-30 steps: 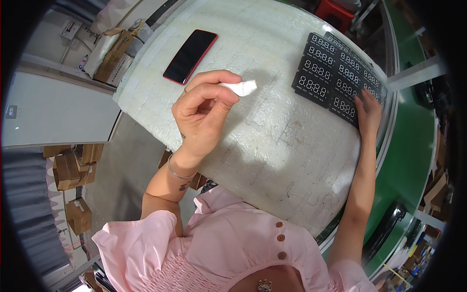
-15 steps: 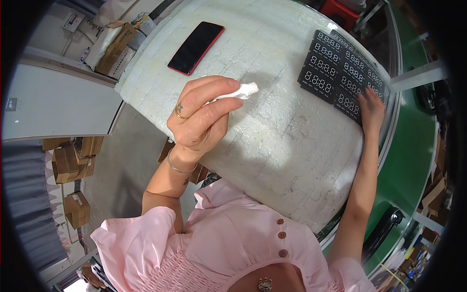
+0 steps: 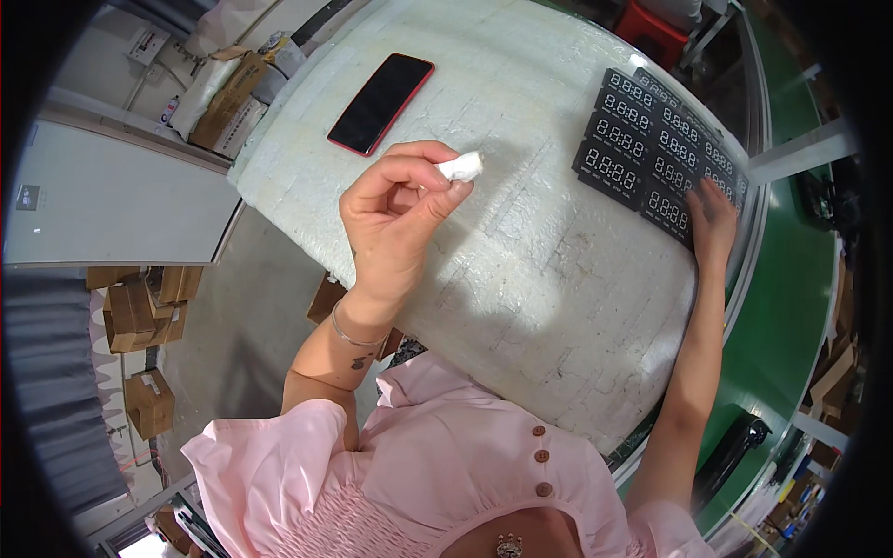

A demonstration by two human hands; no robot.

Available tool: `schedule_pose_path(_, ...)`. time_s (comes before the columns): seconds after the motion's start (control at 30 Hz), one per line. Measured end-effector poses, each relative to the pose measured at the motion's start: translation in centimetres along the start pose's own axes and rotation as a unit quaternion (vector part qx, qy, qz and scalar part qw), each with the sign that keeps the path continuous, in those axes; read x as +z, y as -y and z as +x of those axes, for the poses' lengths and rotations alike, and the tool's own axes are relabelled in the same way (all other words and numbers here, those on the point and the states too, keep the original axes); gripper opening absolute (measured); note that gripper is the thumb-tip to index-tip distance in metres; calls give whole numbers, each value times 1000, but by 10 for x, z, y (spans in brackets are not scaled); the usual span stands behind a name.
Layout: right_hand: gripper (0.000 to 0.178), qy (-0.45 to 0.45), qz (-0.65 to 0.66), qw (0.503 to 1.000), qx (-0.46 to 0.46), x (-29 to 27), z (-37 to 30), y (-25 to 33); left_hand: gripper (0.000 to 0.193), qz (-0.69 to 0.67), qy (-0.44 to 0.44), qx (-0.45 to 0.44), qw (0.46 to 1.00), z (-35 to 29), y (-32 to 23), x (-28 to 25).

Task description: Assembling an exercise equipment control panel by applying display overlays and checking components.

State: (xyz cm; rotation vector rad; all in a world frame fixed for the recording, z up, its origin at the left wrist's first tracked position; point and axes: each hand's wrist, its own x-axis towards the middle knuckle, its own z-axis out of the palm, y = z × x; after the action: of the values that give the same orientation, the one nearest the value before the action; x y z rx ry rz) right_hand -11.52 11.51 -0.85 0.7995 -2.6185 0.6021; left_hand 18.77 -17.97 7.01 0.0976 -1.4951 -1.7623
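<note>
Pinched between the thumb and fingers of my left hand is a small white wad, tissue or cloth, I cannot tell which. It is raised above the white-wrapped work surface. My right hand lies with its fingers stretched over the lower right edge of several black display panels with white segment digits. The panels sit edge to edge in a block at the right of the surface. Part of the nearest panels is hidden under my right fingers.
A black phone with a red edge rests on the far left of the surface. Along the right runs a green bench with a black handle-like object on it. Cardboard boxes stand at the left; a red bin is at the back.
My left hand has turned at the wrist, its inner side now showing, and the white wad has shifted slightly left. My right hand stays at the panels.
</note>
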Motion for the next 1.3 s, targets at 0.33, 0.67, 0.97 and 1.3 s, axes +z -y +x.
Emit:
schedule_pose_path(0.33, 37, 2, -6, 1000, -13, -5, 1, 9, 13, -222, -11, -108, 969, 3, -4, -1)
schedule_pose_path(0.67, 37, -1, -1, 1000, -10, -3, 0, 6, 9, -427, 35, -240, 871, 5, -3, -3)
schedule_pose_path(0.97, 36, -8, 7, 1000, -6, 1, -1, -2, 6, -409, 43, -248, 877, 3, -4, 1)
schedule_pose_path(1.3, 35, -45, -3, 999, -29, 4, 0, 8, 33, -166, -2, -309, 937, -43, -17, -106)
